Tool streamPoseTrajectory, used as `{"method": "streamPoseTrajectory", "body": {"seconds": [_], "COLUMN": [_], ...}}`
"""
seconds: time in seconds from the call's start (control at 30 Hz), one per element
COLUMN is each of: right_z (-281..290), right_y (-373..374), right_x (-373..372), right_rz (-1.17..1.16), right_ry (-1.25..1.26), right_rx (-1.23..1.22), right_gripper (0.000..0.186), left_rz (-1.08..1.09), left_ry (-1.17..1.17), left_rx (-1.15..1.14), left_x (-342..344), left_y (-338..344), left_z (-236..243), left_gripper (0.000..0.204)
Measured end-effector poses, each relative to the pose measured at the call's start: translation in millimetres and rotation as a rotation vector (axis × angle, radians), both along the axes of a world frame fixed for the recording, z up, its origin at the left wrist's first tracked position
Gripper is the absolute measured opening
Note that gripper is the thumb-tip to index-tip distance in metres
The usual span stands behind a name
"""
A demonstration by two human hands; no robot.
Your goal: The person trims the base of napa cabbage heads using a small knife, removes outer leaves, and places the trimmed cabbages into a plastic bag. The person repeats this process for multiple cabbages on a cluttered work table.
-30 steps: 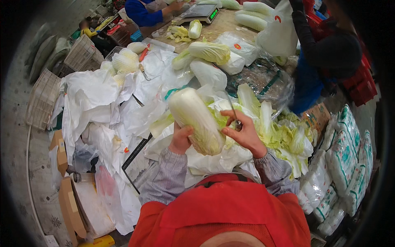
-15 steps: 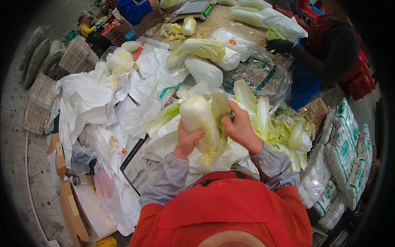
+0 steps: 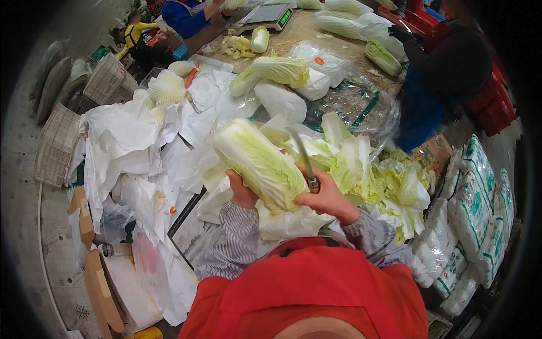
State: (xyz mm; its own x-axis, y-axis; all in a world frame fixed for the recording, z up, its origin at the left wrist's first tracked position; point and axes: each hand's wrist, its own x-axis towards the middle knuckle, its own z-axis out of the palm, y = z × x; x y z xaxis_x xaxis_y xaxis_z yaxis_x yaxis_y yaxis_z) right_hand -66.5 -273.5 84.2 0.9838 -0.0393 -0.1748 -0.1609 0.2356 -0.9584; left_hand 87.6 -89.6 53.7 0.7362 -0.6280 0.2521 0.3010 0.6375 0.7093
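There are one left hand (image 3: 244, 191), one right hand (image 3: 330, 198), one held cabbage (image 3: 257, 164), one curved knife (image 3: 305, 157) and one scale (image 3: 261, 16). At least two pale crates (image 3: 58, 144), three greyish sacks (image 3: 55, 87) and three co-workers (image 3: 185, 20) show; loose leaves (image 3: 360, 166) overlap too much to count.

Soft, even light leaves glare on plastic packs (image 3: 475, 206), while fisheye distortion bows the dark-cornered edges.

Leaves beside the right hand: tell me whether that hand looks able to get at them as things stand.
Probably yes: the leaves lie near the right hand with nothing seen between, though the knife in its grip may hamper it.
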Motion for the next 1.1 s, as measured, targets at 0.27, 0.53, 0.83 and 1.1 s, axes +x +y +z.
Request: {"method": "streamPoseTrajectory", "body": {"seconds": [0.27, 0.53, 0.83, 1.1], "right_z": [-27.0, -19.6, 26.6, 13.7], "right_y": [2.5, -19.6, 11.4, 11.7], "right_x": [10.7, 12.9, -5.0, -8.7], "right_rz": [-0.262, -0.382, -0.255, -0.158], "right_ry": [-0.449, -0.472, -0.41, -0.324], "right_rx": [-0.546, -0.587, -0.872, -0.853], "right_gripper": [0.075, 0.051, 0.035, 0.029], "left_rz": [-0.026, 0.06, 0.55, 0.617], "left_ry": [-0.03, -0.115, -0.796, -0.816], "left_rx": [0.092, 0.266, 0.529, 0.554], "left_x": [10.2, 0.4, -26.5, -25.6], "left_y": [23.4, 27.0, -10.3, -10.1], "left_z": [-13.0, 8.2, 31.1, 20.7], "left_gripper": [0.074, 0.082, 0.095, 0.093]}}
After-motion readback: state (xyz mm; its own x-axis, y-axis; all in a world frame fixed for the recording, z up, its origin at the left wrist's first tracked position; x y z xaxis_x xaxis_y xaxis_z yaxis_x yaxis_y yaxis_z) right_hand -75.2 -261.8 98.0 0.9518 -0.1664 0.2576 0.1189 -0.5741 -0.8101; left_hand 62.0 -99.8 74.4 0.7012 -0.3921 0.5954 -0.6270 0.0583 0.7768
